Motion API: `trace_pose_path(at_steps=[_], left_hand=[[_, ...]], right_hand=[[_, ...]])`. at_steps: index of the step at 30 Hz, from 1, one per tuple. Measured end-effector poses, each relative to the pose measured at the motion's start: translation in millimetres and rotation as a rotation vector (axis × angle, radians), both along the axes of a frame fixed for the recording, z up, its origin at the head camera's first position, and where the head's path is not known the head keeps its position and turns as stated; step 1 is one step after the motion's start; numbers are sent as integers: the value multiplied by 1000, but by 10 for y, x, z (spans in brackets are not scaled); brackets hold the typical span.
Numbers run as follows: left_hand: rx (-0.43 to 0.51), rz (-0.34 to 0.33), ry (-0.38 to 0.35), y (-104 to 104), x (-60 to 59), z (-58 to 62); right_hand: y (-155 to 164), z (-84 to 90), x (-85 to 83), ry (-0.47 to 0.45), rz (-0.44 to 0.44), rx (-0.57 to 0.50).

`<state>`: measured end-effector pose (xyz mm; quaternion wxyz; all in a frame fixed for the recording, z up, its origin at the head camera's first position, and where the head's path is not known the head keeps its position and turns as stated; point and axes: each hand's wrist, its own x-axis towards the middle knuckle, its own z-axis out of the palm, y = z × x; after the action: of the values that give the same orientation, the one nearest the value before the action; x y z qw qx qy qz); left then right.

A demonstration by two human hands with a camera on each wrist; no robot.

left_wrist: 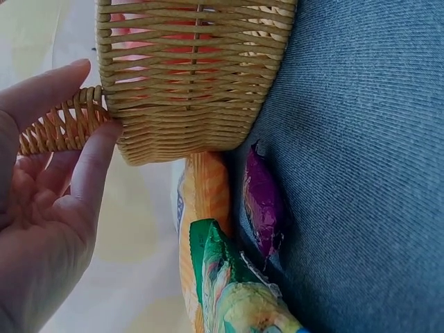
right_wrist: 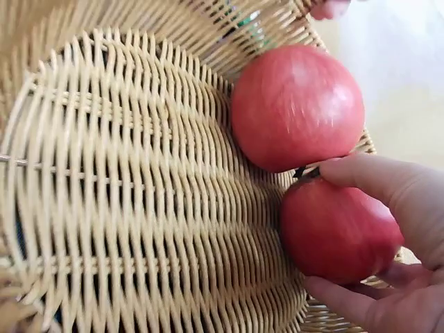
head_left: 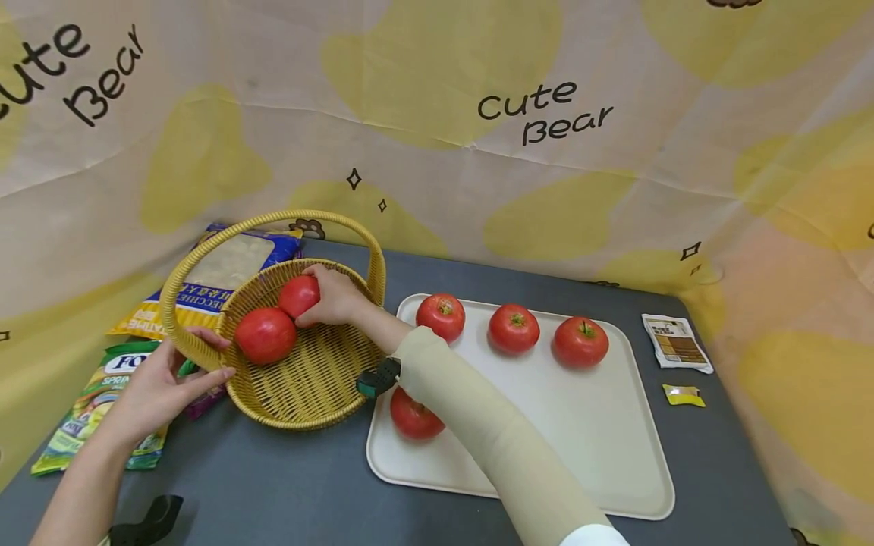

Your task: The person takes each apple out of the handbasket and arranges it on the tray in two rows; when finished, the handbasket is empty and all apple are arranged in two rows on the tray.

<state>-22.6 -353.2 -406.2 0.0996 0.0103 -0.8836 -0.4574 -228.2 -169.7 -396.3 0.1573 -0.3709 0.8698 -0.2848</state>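
Note:
A yellow wicker basket (head_left: 307,387) with a tall arched handle (head_left: 273,220) stands on the left part of the table. My left hand (head_left: 160,383) grips the foot of the handle at the basket's left rim; the left wrist view shows thumb and fingers (left_wrist: 94,163) around it. Inside the basket, my right hand (head_left: 337,297) holds a red tomato (right_wrist: 340,232) between thumb and fingers. Against it lies another tomato (right_wrist: 298,107), by the basket wall. On the white tray (head_left: 546,432) sit several tomatoes, three along the back and one (head_left: 413,415) partly behind my right forearm.
Behind the basket leans a blue and yellow pasta bag (head_left: 232,265). A green snack bag (head_left: 102,417) and a purple packet (left_wrist: 263,201) lie left of it. Right of the tray are a white and brown packet (head_left: 676,343) and a small yellow packet (head_left: 683,395).

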Motion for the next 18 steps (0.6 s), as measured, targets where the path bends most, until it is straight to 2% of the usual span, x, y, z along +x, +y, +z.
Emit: trace_pose_path(at_steps=[4,8,14,18], left_hand=[[5,0,12,19,0,3],[-3,-6,1,35,0,5],[1,-23,27,30,-8,-10],[11,-12,4,0,4,-20]], right_hand=[[91,75,75,19,-19,-43],[295,224,215,15,-11,-123],[824,380,465,-30,33,-199],[1248,419,593,-65,26,-220]])
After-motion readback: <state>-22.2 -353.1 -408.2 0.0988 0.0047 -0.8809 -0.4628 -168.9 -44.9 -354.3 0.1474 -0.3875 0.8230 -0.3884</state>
